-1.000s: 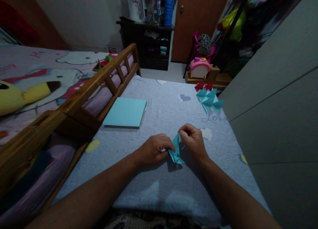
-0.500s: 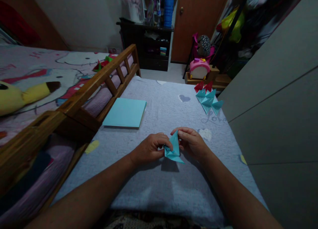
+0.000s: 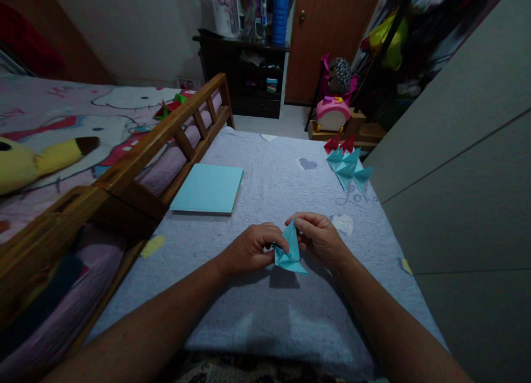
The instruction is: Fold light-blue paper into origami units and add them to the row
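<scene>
Pale blue-grey bedsheet [image 3: 265, 316], printed with small hearts and some script, covers the low bed that fills the middle of my view and serves as the work surface. Near its front centre I see the left hand [image 3: 249, 249] and the right hand [image 3: 321, 240] meeting on a folded paper [image 3: 290, 253]. It is light blue, its point stands up between them, and its lower edge just touches the sheet. The left fingers are curled together and pinch the paper's left side. The right thumb and fingers are closed on its upper point.

Farther back on the left of the sheet lies a flat stack of paper [image 3: 207, 188] in the same blue, well apart from the hands. At the far right corner sits a cluster of folded pieces [image 3: 348, 167], blue in front with two red ones [image 3: 340, 145] behind.

A wooden rail [image 3: 166, 134] runs along the left edge and separates this bed from a higher bed [image 3: 62, 123] with a cartoon cover, where a yellow plush toy [image 3: 29, 161] lies. A plain grey panel [image 3: 456, 178] rises on the right. At the back of the dim room I make out a dark cabinet [image 3: 249, 67], a brown door [image 3: 327, 40] and a pink toy [image 3: 334, 110] on the floor.
</scene>
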Demonstrator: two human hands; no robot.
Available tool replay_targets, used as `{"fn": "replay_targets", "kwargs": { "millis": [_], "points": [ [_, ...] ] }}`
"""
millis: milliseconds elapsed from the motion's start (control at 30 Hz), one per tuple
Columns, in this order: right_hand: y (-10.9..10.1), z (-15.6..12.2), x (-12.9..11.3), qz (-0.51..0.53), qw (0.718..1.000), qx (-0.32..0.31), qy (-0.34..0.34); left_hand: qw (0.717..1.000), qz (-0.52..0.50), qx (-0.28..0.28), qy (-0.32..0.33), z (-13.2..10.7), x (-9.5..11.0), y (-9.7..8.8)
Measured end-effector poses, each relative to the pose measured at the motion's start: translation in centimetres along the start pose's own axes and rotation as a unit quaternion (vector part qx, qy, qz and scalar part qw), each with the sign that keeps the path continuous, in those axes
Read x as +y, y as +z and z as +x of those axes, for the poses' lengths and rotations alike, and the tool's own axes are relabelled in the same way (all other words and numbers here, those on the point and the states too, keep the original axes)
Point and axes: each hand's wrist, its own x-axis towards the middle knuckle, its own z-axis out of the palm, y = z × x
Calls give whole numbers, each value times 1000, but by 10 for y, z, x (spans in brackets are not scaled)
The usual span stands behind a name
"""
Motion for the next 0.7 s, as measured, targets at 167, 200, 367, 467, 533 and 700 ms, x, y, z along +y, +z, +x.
{"fn": "replay_targets", "kwargs": {
  "millis": [167, 200, 367, 467, 533, 700],
  "points": [
    [1, 0, 0, -17, 1000, 17, -12, 1000, -1, -2, 3, 1, 1, 0],
    [1, 0, 0, -18, 1000, 21, -14, 1000, 1, -4, 4, 1, 1, 0],
    [4, -1, -2, -21, 999, 32, -22, 1000, 4, -6, 2, 1, 1, 0],
    [6, -1, -1, -24, 998, 41, -29, 1000, 4, -8, -1, 1, 1, 0],
    [6, -1, 0, -27, 998, 46, -35, 1000, 10, -10, 0, 1, 0, 1],
    [9, -1, 2, -16, 996, 79, -36, 1000, 27, -13, 10, 2, 1, 2]
  ]
}}
